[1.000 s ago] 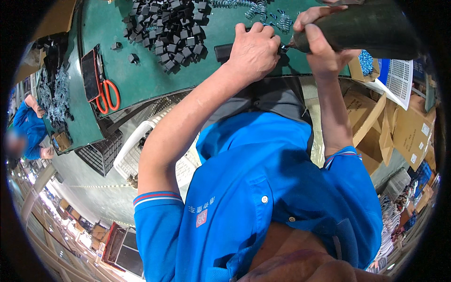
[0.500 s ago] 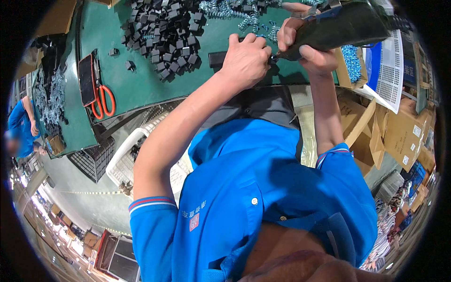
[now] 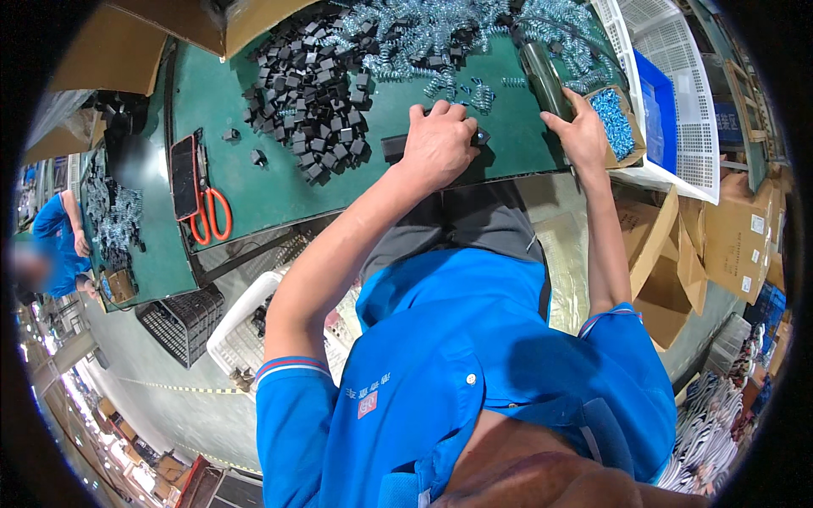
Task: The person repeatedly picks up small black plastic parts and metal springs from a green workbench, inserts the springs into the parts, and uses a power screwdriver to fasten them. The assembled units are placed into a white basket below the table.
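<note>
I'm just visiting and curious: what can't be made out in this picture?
All in the head view:
Black bar: partly covered by the left hand; full length hidden.
Dark tool: partly behind the right hand; grip unclear.
Spring pile: cut off by the top edge.
Blue pieces in the small box: too small to identify.

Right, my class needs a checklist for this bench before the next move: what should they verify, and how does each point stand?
1. Black rectangular bar under the left hand: ok, the hand lies over its middle.
2. Dark green cylindrical tool apart from the bar: ok.
3. Right hand gripping the tool firmly: cannot tell; it is at the tool, but the hold is unclear.
4. Orange-handled metal scissors away from both hands: ok, beside the dark-screened phone.
5. Small black blocks all in one heap: not ok, at least two lie apart.
</note>
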Motion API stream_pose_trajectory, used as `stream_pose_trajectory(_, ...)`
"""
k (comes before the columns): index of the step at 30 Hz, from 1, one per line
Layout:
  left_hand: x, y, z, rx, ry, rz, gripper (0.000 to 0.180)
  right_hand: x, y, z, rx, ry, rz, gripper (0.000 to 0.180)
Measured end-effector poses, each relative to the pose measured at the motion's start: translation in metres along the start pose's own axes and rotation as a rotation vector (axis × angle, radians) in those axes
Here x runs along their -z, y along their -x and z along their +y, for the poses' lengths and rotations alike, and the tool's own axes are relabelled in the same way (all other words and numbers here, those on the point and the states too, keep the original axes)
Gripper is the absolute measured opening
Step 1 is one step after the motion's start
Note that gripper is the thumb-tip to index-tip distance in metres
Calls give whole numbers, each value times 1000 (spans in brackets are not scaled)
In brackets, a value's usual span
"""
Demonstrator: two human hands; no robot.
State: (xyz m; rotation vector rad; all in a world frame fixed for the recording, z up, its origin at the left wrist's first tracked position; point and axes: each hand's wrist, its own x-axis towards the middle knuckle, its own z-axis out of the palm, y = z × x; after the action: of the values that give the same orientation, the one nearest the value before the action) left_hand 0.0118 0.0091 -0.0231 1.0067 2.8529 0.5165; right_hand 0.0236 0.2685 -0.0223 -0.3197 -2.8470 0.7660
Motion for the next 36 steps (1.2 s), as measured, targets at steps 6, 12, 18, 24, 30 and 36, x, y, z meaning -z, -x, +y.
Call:
stream_pose_trajectory(6,76,60,25,76,-24,158,36,69,-10,23,27,216,101,40)
stream_pose_trajectory(12,110,231,-28,691,-435,-226,27,62,-10,106,33,542,-22,24)
stream_pose_trajectory(18,109,283,-55,883,-299,-425,45,70,-20,90,-46,327,-50,17)
stream_pose_trajectory(24,129,43,-142,412,-129,345,43,74,-11,91,-142,73,13,14)
stream_pose_trajectory(30,111,-138,-235,739,-38,413,38,54,-1,100,-71,-248,249,15)
stream_pose_trajectory(36,106,-97,-215,667,137,630,31,68,17,104,-285,-665,220,9)
